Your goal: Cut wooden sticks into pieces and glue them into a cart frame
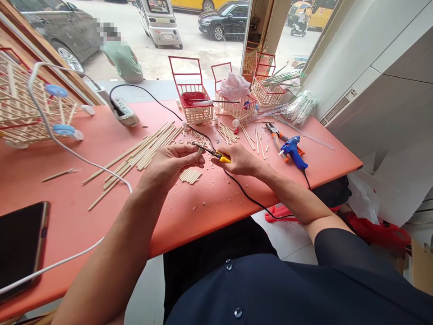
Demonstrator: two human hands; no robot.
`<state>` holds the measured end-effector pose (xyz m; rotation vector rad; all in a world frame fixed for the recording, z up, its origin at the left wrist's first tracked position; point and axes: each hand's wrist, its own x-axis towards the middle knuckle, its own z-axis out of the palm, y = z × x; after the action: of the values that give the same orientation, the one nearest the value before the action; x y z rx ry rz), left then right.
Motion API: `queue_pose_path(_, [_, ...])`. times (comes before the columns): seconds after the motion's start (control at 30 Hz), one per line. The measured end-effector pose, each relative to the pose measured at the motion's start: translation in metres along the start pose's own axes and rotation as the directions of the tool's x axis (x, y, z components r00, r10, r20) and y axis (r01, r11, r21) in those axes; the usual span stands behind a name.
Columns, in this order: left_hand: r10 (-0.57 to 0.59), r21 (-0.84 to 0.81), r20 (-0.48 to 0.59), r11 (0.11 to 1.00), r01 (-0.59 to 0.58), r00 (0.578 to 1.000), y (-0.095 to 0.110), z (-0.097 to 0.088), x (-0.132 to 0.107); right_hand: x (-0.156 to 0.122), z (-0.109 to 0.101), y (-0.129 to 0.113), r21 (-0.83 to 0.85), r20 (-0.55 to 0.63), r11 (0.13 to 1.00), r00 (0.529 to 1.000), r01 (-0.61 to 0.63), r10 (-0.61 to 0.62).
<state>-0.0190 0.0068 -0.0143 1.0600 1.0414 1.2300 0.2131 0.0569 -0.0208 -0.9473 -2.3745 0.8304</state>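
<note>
left hand point(169, 164) pinching, right hand point(238, 160) gripping

An orange-red table point(61, 189) carries loose wooden sticks point(142, 151), a cut-stick pile point(190, 175), a blue glue gun point(292, 151), a phone point(20, 243) — and stick-built carts point(191, 97).

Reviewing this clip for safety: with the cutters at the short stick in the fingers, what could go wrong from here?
1. The left hand pinches a short stick right at the blades of the yellow-handled cutters in the right hand; the fingertips could get nipped.
2. The black cord runs under the right wrist to the blue glue gun; a snag could drag it off the table.
</note>
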Motion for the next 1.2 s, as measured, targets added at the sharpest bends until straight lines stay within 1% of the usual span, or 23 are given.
queue_pose_path(0.2, [0.06, 0.015, -0.017, 0.998, -0.06, 0.998, -0.003, 0.003, 0.001, -0.002, 0.002, -0.003, -0.102, -0.052, 0.993, 0.998, -0.051, 0.046])
queue_pose_path(0.4, [0.118, 0.061, -0.042, 0.991, -0.115, 0.992, -0.003, 0.005, 0.001, -0.001, 0.002, -0.005, -0.141, -0.078, 0.987, 0.995, -0.076, 0.065])
queue_pose_path(0.6, [0.166, 0.088, -0.048, 0.983, -0.161, 0.985, -0.001, 0.006, 0.001, 0.005, -0.007, -0.007, -0.085, -0.002, 0.994, 0.998, -0.063, 0.063])
queue_pose_path(0.73, [0.166, 0.092, -0.048, 0.983, -0.161, 0.985, -0.001, 0.009, 0.0, 0.006, -0.01, -0.01, -0.041, 0.085, 0.995, 0.991, -0.096, 0.099])
queue_pose_path(0.8, [0.176, 0.108, -0.06, 0.98, -0.169, 0.983, -0.001, 0.01, -0.001, 0.006, -0.011, -0.011, -0.041, 0.099, 0.993, 0.988, -0.112, 0.116])
queue_pose_path(0.97, [0.253, 0.181, -0.116, 0.956, -0.23, 0.961, -0.002, 0.014, -0.001, 0.005, -0.01, -0.013, -0.07, 0.079, 0.988, 0.987, -0.136, 0.142])
queue_pose_path(1.1, [0.263, 0.278, -0.146, 0.936, -0.215, 0.954, -0.003, 0.018, -0.001, 0.006, -0.006, -0.015, -0.093, 0.067, 0.981, 0.982, -0.171, 0.177])
queue_pose_path(1.2, [0.317, 0.37, -0.183, 0.899, -0.233, 0.931, -0.005, 0.02, -0.002, 0.007, -0.003, -0.019, -0.132, 0.031, 0.968, 0.975, -0.213, 0.219])
